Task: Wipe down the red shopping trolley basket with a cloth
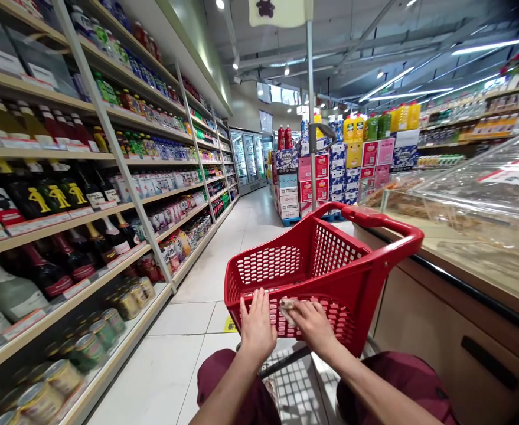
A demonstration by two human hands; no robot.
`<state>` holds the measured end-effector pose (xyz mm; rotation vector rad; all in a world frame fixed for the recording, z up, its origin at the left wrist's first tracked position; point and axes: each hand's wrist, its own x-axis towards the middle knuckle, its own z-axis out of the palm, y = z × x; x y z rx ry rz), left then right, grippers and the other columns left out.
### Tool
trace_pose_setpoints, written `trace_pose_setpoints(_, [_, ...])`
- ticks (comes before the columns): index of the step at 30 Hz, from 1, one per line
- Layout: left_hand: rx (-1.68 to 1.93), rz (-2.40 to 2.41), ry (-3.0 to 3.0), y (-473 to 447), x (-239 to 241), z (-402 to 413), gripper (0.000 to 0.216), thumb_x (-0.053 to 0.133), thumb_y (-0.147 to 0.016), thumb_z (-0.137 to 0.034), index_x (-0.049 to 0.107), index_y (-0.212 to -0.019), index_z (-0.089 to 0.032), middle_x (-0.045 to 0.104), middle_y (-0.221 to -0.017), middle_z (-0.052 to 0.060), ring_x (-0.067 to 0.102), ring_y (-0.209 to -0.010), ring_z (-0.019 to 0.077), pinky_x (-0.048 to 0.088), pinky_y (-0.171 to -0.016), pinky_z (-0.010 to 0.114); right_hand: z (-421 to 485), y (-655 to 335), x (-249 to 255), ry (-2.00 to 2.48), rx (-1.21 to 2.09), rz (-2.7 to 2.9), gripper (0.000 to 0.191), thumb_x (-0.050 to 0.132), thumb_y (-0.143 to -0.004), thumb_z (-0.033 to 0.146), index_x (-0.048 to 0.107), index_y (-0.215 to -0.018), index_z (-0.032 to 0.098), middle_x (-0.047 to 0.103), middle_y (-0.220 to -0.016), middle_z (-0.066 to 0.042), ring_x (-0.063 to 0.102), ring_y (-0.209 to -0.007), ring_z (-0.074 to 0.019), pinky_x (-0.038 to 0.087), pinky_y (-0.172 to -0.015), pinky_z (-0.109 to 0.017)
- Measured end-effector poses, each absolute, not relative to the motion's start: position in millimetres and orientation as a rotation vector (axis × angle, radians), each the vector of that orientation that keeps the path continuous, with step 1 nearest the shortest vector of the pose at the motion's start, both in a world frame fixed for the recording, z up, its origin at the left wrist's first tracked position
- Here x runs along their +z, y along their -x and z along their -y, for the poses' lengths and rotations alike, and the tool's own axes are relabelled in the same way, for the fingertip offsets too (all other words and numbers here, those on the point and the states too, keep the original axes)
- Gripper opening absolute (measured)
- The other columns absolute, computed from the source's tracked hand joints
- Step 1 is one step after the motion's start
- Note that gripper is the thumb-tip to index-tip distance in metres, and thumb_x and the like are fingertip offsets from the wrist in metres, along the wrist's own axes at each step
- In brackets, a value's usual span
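A red plastic shopping cart with perforated sides stands close in front of my knees. My left hand is at its near side, fingers stretched out along the upper part of the mesh panel. Just to the right, my right hand pinches a small crumpled whitish cloth between thumb and fingers, up against the same panel. Whether the cloth is fabric or tissue is hard to make out. The visible part of the basket holds no goods. The cart's handle points to the right.
Shelves of bottles and cans line the left side. On the right stands a wooden counter with clear plastic covers. Stacked drink boxes and a metal pole are beyond the cart. Glass-door fridges stand farther back.
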<state>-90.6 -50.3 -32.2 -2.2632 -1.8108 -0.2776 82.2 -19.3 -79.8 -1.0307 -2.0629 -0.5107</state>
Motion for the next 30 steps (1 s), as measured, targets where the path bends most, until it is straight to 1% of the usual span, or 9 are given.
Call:
trace_pose_setpoints(3, [-0.275, 1.819, 2.264, 82, -28, 47, 0.067, 0.040, -0.070, -0.020, 0.026, -0.135, -0.010, 0.027, -0.142, 0.011, 0.020, -0.132, 0.0249, 0.006, -0.106, 0.055, 22, -96, -82, 1.032, -0.509, 2.079, 0.028, 0.049, -0.080, 0.013, 0.061, -0.102, 0.026, 0.063, -0.095, -0.003, 0.051, -0.084, -0.0156, 0.030, -0.080, -0.031])
trace_pose_setpoints(5, [-0.318, 1.784, 2.281, 75, -23, 44, 0.066, 0.039, -0.071, -0.020, 0.026, -0.135, -0.011, 0.028, -0.142, 0.010, 0.020, -0.132, 0.0241, 0.005, -0.107, 0.055, 20, -104, -75, 1.041, -0.510, 1.971, 0.030, 0.047, -0.082, 0.017, 0.058, -0.109, 0.025, 0.061, -0.102, -0.005, 0.050, -0.091, -0.0168, 0.029, -0.082, -0.032])
trace_pose_setpoints(7, [-0.352, 1.735, 2.330, 66, -19, 43, 0.065, 0.039, -0.072, -0.021, 0.025, -0.135, -0.011, 0.026, -0.143, 0.009, 0.020, -0.132, 0.0230, 0.005, -0.107, 0.054, 17, -112, -70, 1.066, -0.522, 1.883, 0.030, 0.046, -0.083, 0.020, 0.057, -0.111, 0.025, 0.060, -0.105, -0.006, 0.050, -0.095, -0.0175, 0.028, -0.082, -0.032])
trace_pose_setpoints(11, [-0.323, 1.689, 2.422, 49, -17, 43, 0.063, 0.040, -0.074, -0.024, 0.027, -0.134, -0.011, 0.026, -0.143, 0.009, 0.020, -0.132, 0.0218, 0.006, -0.108, 0.052, 18, -129, -82, 1.096, -0.543, 1.995, 0.023, 0.051, -0.081, 0.021, 0.063, -0.100, 0.026, 0.063, -0.096, -0.004, 0.051, -0.085, -0.0166, 0.029, -0.079, -0.031])
trace_pose_setpoints(13, [-0.318, 1.671, 2.431, 44, -17, 41, 0.062, 0.039, -0.075, -0.024, 0.027, -0.134, -0.010, 0.027, -0.142, 0.009, 0.019, -0.132, 0.0218, 0.006, -0.108, 0.052, 19, -139, -84, 1.100, -0.545, 2.021, 0.023, 0.051, -0.080, 0.021, 0.063, -0.098, 0.026, 0.063, -0.092, -0.003, 0.051, -0.083, -0.0163, 0.029, -0.079, -0.031])
trace_pose_setpoints(18, [-0.334, 1.537, 2.416, 26, -12, 33, 0.064, 0.038, -0.077, -0.026, 0.021, -0.136, -0.010, 0.023, -0.144, 0.009, 0.015, -0.133, 0.0224, 0.005, -0.108, 0.052, 11, -162, -61, 1.141, -0.594, 1.796, 0.028, 0.046, -0.083, 0.019, 0.060, -0.107, 0.024, 0.060, -0.104, -0.006, 0.050, -0.096, -0.0170, 0.028, -0.082, -0.031])
trace_pose_setpoints(23, [-0.239, 1.458, 2.429, 9, -8, 32, 0.065, 0.039, -0.078, -0.031, 0.021, -0.136, -0.009, 0.025, -0.144, 0.010, 0.015, -0.133, 0.0247, 0.008, -0.108, 0.053, 13, -182, -65, 1.165, -0.550, 1.930, 0.026, 0.047, -0.081, 0.014, 0.062, -0.100, 0.024, 0.063, -0.095, -0.004, 0.052, -0.085, -0.0146, 0.029, -0.079, -0.030])
trace_pose_setpoints(28, [-0.369, 1.392, 2.442, -6, -6, 27, 0.062, 0.037, -0.078, -0.024, 0.021, -0.136, -0.009, 0.023, -0.144, 0.010, 0.014, -0.133, 0.0211, 0.006, -0.108, 0.052, 7, -205, -47, 1.178, -0.661, 1.677, 0.025, 0.048, -0.083, 0.018, 0.061, -0.103, 0.024, 0.061, -0.101, -0.006, 0.051, -0.094, -0.0170, 0.026, -0.081, -0.032])
trace_pose_setpoints(30, [-0.403, 1.368, 2.466, -12, -5, 25, 0.062, 0.038, -0.077, -0.024, 0.022, -0.135, -0.009, 0.024, -0.144, 0.010, 0.015, -0.133, 0.0206, 0.005, -0.108, 0.052, 5, -213, -48, 1.227, -0.687, 1.670, 0.024, 0.048, -0.083, 0.018, 0.061, -0.101, 0.025, 0.061, -0.101, -0.006, 0.051, -0.093, -0.0172, 0.026, -0.080, -0.032])
